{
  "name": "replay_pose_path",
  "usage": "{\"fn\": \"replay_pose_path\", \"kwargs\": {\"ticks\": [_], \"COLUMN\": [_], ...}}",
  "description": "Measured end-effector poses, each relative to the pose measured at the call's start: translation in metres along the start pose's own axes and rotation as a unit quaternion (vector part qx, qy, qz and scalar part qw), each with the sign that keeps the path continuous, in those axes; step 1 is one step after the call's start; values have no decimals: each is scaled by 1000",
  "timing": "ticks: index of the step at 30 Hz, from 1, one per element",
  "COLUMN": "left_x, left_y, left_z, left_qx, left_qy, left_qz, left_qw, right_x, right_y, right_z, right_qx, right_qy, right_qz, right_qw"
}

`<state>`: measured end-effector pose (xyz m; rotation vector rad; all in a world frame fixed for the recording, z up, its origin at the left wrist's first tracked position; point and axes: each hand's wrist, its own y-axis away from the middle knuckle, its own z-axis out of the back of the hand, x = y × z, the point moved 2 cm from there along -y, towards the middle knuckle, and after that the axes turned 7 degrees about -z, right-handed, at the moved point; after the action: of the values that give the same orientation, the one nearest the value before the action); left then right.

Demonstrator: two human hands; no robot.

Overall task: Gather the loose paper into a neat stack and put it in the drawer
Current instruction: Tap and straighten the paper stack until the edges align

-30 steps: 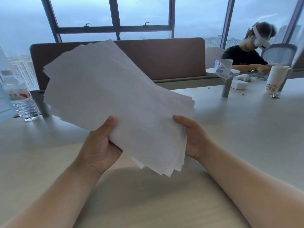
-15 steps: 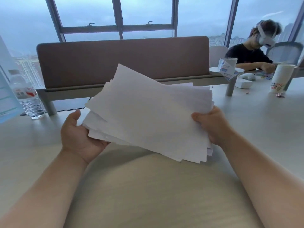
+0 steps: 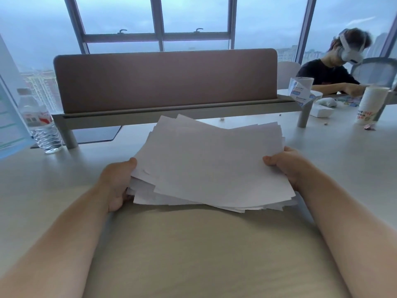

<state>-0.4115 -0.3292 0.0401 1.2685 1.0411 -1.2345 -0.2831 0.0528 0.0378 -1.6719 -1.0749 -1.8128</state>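
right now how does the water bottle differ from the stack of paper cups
The water bottle stands at the far left of the table; the stack of paper cups stands at the far right. The water bottle is clear plastic with a red and white label; the stack of paper cups is opaque white with coloured print low on its side. The bottle is capped, while the cups are open at the top. Both stand upright on the table, and neither hand touches them.
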Motion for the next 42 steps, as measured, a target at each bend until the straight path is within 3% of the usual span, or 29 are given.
{"fn": "replay_pose_path", "kwargs": {"ticks": [9, 13, 19, 28, 32, 35, 38, 42], "left_x": [3, -1, -1, -1, 0, -8, -22, -22], "left_y": [-2, -11, 1, 8, 9, 10, 19, 28], "left_z": [13, 22, 12, -10, -10, -8, -13, -24], "left_qx": [157, 119, 67, 74, -18, -17, 15, 69], "left_qy": [-33, 4, -131, 37, -109, 26, 135, 126], "left_qz": [5, -25, -168, -195, -282, -299, -347, -367], "left_qw": [987, 993, 975, 977, 953, 954, 928, 919], "right_x": [2, 5, 7, 14, 12, 22, 35, 37], "right_y": [-2, 1, 9, 19, 27, 37, 52, 61], "right_z": [4, 4, -4, -12, -22, -25, -27, -32], "right_qx": [-10, 5, 61, 87, 113, 115, 122, 107], "right_qy": [-57, -74, -69, -105, -92, -117, -148, -102], "right_qz": [26, 49, 71, 109, 148, 207, 281, 344], "right_qw": [998, 996, 993, 985, 978, 964, 940, 927]}}
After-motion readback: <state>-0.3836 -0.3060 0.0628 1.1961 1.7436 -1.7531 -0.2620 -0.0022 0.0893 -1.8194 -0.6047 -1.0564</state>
